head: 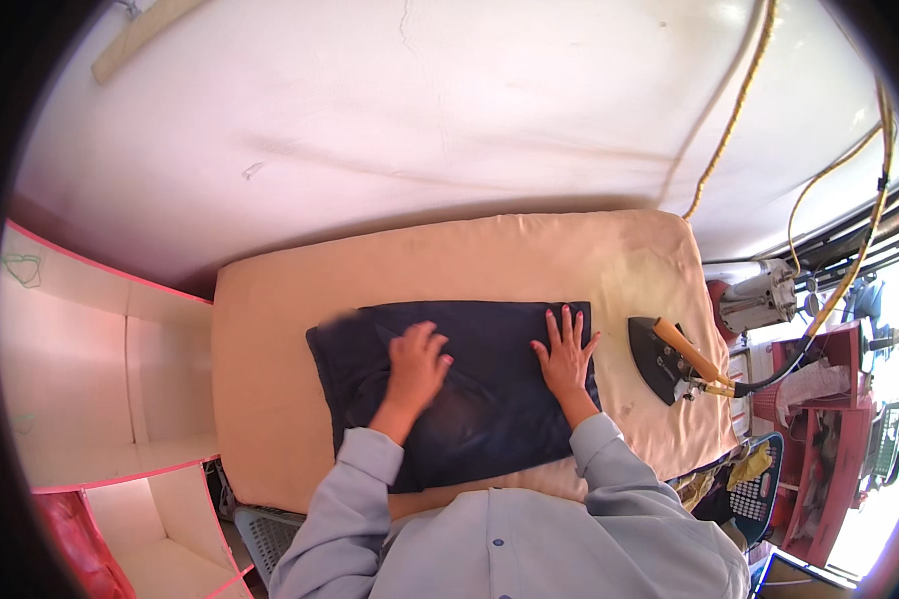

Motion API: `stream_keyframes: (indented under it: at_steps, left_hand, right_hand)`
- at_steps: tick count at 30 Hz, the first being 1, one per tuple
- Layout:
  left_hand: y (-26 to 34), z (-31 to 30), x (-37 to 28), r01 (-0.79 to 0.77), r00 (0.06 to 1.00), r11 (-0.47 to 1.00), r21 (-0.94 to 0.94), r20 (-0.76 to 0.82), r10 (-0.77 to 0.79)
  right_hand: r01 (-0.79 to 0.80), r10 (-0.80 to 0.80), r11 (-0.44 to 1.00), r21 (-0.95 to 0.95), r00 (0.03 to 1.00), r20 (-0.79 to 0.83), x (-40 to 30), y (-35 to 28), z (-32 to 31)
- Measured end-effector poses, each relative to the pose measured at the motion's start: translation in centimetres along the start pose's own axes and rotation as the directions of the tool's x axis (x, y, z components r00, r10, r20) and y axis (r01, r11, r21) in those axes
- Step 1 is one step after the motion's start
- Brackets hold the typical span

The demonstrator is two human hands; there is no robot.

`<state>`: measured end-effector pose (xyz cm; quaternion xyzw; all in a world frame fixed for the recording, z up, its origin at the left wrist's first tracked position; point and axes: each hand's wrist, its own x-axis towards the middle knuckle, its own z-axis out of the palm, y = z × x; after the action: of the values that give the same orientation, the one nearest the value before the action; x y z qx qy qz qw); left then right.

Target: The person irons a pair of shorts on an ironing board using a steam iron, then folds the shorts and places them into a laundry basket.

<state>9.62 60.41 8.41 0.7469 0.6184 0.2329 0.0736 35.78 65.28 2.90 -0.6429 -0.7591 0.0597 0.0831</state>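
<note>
A dark navy garment (pixel 487 374) lies folded on the padded, tan-covered ironing table (pixel 449 262) in front of me. On its left part rests or hovers my left hand (pixel 416 368), slightly blurred, with bent fingers; whether it touches the cloth I cannot tell. My right hand (pixel 566 352) lies flat near the garment's right edge, its fingers spread. To the right of that hand, a steam iron (pixel 667 359) with a wooden handle sits on the tan cover, a hose running from its back end.
Pink-edged white shelves (pixel 67 359) stand at the left. A yellowish hose (pixel 742 97) hangs by the wall behind the table. Beyond the table's right end are a metal boiler-like device (pixel 757 299), a red shelf unit (pixel 831 464) and a plastic basket (pixel 757 487). Another basket (pixel 266 535) stands at lower left.
</note>
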Motion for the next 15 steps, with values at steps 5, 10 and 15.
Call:
stream_keyframes:
  at_steps: [5,10,15]
  left_hand:
    - [10.1,5.6,-5.4,-0.233,0.915,0.968,-0.096,0.317,0.251]
    - [12.6,8.8,-9.7,-0.243,0.857,0.962,-0.127,0.437,0.274]
    - [13.5,8.7,-9.5,-0.267,0.827,0.960,-0.085,0.490,0.274]
  right_hand:
    - [-0.040,0.042,0.998,0.048,0.998,-0.045,0.8,2.6,0.3]
    - [0.102,-0.084,0.992,0.075,0.974,-0.212,-0.8,6.3,-6.3]
    - [-0.166,0.177,0.982,0.087,0.974,-0.140,-3.3,15.5,-14.1]
